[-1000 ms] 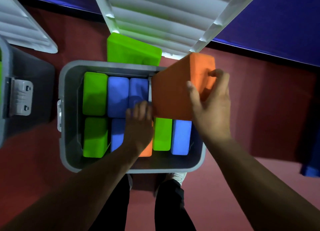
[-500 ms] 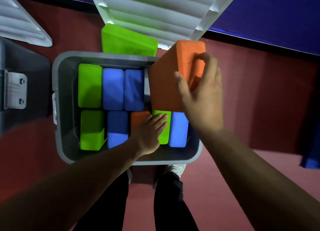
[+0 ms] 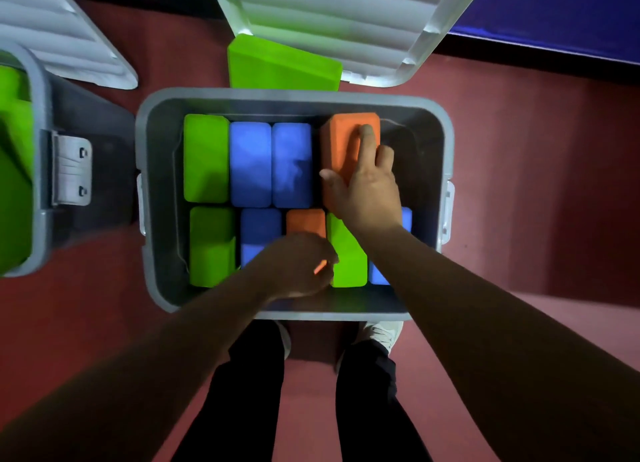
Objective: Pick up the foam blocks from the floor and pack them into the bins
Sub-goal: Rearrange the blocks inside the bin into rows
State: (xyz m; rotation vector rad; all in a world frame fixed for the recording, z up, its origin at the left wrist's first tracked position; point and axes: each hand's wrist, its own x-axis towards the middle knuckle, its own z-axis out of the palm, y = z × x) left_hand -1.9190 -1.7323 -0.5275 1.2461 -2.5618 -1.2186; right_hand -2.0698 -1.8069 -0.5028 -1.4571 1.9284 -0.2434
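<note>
My left hand (image 3: 298, 264) blurred over front orange block (image 3: 306, 221), grip unreadable | second bin (image 3: 40, 115) cut off at frame edge | my right hand (image 3: 363, 191) clasps back-row orange block (image 3: 346, 136) inside grey bin (image 3: 149, 150) | green blocks (image 3: 206, 156), blue blocks (image 3: 249, 163) packed alongside

On the dark red floor (image 3: 519, 156) stood my grey bin (image 3: 294, 95), a second bin (image 3: 40, 122) to its left, a green foam block (image 3: 284, 67) just beyond it, two white lids (image 3: 346, 21), and my shoes (image 3: 382, 333) nearest.
</note>
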